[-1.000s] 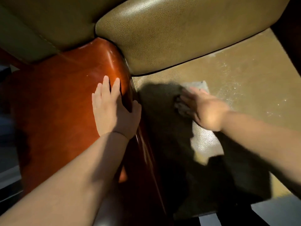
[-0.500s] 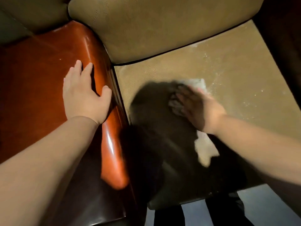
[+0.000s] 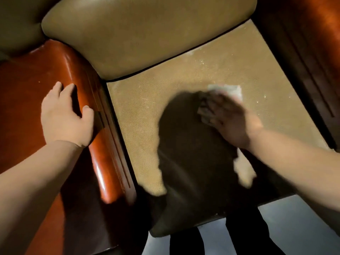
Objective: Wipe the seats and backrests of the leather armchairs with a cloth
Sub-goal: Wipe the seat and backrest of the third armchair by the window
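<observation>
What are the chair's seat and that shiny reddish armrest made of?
The seat looks like tan leather or a leather imitation, matte, with a fine pebbled grain. The armrest appears to be polished, lacquered wood, reddish-brown, with bright glossy highlights along its rounded edge.

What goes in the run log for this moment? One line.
right hand: presses cloth on seat | left hand: rests on armrest | backrest: untouched
</observation>
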Demonstrator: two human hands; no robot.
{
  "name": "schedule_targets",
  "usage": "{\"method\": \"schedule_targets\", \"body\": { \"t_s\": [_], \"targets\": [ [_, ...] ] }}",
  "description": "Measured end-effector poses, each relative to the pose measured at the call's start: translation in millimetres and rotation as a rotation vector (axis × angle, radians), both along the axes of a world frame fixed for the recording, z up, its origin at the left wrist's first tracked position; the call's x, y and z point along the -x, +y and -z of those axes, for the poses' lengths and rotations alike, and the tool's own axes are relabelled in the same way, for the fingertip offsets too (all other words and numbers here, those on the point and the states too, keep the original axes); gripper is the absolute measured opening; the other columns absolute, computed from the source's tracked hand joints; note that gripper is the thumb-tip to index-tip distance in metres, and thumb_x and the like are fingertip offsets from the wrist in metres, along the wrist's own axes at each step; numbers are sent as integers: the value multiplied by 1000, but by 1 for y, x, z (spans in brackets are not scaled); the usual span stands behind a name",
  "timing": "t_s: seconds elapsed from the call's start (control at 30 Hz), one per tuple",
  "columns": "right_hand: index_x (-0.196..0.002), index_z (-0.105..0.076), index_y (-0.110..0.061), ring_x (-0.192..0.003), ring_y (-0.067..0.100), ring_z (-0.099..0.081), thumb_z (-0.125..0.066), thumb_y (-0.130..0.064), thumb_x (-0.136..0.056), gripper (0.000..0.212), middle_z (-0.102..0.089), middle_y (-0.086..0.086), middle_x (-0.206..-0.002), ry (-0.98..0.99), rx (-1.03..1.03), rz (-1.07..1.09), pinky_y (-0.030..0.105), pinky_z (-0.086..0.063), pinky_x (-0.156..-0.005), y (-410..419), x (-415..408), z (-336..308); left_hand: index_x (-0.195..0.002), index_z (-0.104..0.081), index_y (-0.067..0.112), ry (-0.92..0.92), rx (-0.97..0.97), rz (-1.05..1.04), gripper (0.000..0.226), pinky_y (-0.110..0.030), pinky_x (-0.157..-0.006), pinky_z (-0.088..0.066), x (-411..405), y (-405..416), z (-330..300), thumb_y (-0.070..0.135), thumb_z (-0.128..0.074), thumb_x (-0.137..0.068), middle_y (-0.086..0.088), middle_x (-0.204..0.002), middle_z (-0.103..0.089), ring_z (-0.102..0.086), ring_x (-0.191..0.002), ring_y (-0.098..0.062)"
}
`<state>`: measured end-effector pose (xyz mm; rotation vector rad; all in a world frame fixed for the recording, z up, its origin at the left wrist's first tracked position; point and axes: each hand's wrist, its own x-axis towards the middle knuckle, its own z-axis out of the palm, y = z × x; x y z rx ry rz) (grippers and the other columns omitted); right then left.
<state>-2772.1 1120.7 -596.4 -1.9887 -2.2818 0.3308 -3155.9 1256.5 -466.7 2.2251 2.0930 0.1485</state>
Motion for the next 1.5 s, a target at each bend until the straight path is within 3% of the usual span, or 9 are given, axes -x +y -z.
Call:
{"method": "schedule_targets", "body": {
  "t_s": [0.07,0.13,0.37,0.63,0.83,0.93,1.07,1.33,1.5],
  "targets": [
    [-163,-27,-18,-159,35,-11,-34,-35,-109,57,-18,9,-172,4,151,492,46,0,-128,3,-20,-4,-159,-40,16,1,-7,-5,67,-55,-127,-23,-1,0,0,42,-46,-98,-17,-167,-34,-28,-154,-40],
    [-160,-31,-19,-153,46,-21,-38,-25,-104,56,-27,18,-166,-9,85,592,63,-13,-126,-6,2,-4,-159,-41,16,1,-7,-5,67,-55,-127,-23,-3,-1,-1,41,-47,-97,-17,-167,-35,-28,-154,-40],
    [-148,-56,-20,-156,28,-26,-51,-38,-105,48,-36,3,-166,109,-9,-416,50,-26,-124,-77,54,0,-159,-40,16,33,-2,6,67,-56,-127,-24,-2,0,-2,41,-49,-98,-18,-167,-34,-27,-155,-40],
    [-156,-40,-10,-151,44,-25,-39,-42,-98,66,-32,18,-164,4,94,446,59,-20,-124,-36,63,-1,-150,-53,11,163,-30,94,57,-58,-124,-31,-4,-1,1,39,-47,-100,-21,-159,-45,-38,-148,-42],
    [-152,-50,-19,-156,31,-25,-42,-46,-105,55,-32,5,-168,47,55,-376,53,-27,-124,-100,54,0,-148,-54,13,137,236,330,61,-55,-128,-17,-67,-53,25,44,-55,-95,-16,-156,-49,-34,-151,-38],
    [-155,-45,-19,-154,39,-28,-40,-44,-108,54,-32,13,-166,145,36,121,60,-31,-120,-105,1,-4,-156,-46,17,-99,372,404,71,-45,-129,-22,-102,-103,58,52,-54,-95,-14,-162,-42,-33,-153,-35],
    [-163,-22,-22,-158,38,-3,-46,-29,-104,64,-12,12,-172,188,150,855,60,-12,-127,-118,10,-17,-167,4,35,-9,588,340,95,-56,-126,8,-116,-165,107,69,-47,-95,-1,-175,20,17,-161,-30],
    [-148,-54,-17,-155,34,-28,-48,-43,-105,51,-34,7,-166,41,-129,-275,56,-30,-122,-201,77,13,-168,-15,30,36,329,464,71,-59,-129,-3,-89,-180,135,55,-34,-104,-11,-176,2,2,-162,-36],
    [-156,-31,-6,-154,46,-20,-54,-26,-103,61,-29,18,-163,113,15,619,60,-20,-124,-212,5,10,-167,-19,27,39,222,456,72,-57,-130,-7,-90,-189,141,51,-33,-101,-13,-176,-9,-5,-162,-36]
  ]
}}
